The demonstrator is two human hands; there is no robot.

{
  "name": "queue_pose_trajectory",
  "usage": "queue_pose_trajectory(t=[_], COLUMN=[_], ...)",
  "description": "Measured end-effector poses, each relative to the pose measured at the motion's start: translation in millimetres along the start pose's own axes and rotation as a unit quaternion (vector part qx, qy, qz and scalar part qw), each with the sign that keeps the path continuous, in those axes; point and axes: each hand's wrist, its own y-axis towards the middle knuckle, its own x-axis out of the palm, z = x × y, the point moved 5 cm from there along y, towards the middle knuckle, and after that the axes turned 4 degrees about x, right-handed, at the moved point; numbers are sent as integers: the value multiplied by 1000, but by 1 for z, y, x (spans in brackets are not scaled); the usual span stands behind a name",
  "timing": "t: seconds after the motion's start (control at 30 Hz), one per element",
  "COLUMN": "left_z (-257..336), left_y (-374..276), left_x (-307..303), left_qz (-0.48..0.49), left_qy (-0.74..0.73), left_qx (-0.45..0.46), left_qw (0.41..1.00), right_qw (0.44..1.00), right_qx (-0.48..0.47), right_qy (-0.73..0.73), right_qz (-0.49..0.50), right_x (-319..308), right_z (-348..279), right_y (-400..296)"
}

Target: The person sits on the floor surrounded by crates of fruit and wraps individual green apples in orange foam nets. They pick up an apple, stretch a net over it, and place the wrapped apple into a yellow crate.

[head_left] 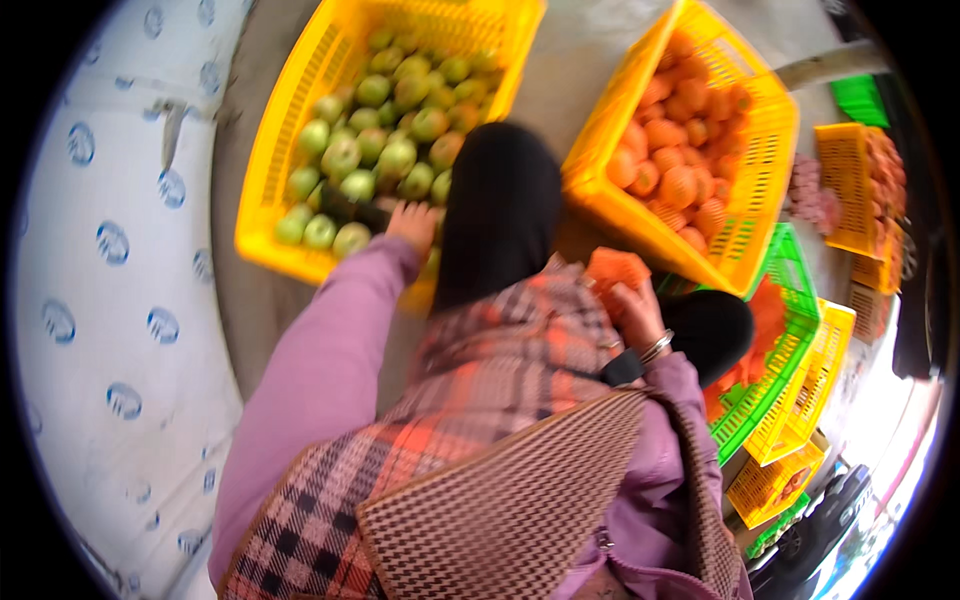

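My left hand (pixel 411 226) reaches into a yellow plastic crate (pixel 264 187) of green, partly reddish fruit (pixel 396 157) that look like apples. Beside its fingers lies a dark, elongated thing (pixel 352 210), blurred; whether I grip it is unclear. In my right hand (pixel 640 313), near my lap, are orange foam fruit nets (pixel 616 271), bunched together. Ahead of that hand, a tilted second yellow crate (pixel 600 196) is full of fruit in orange foam nets (pixel 679 150). My dark-trousered knee (pixel 501 202) rises between the two crates and hides part of the apples.
At my right stands a green crate (pixel 806 330) with more orange netting (pixel 765 322). Further yellow crates (pixel 802 382) and a stacked crate of fruit (pixel 847 187) line the right side. White printed sheeting (pixel 135 300) covers the left. A vehicle (pixel 817 517) shows at lower right.
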Motion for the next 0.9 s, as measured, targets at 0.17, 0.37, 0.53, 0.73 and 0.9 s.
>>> queue_pose_trajectory(t=[0.17,0.37,0.53,0.73,0.9], left_z=[21,-29,-20,-59,-47], left_y=[4,20,28,3,-13], left_x=[-120,13,-15,-111,-210], left_qz=[-329,-299,-283,45,306], left_qy=[-33,-9,-13,-330,-672], left_qx=[-44,36,70,-16,21], left_qw=[943,954,956,943,674], right_qw=[993,998,999,986,889], right_qx=[9,24,3,-98,-299], right_qy=[-119,-64,-22,-113,-306], right_qz=[-5,7,46,80,162], right_x=[3,-36,-50,-46,-26], right_z=[-10,34,45,11,-45], right_y=[-5,14,8,8,-15])
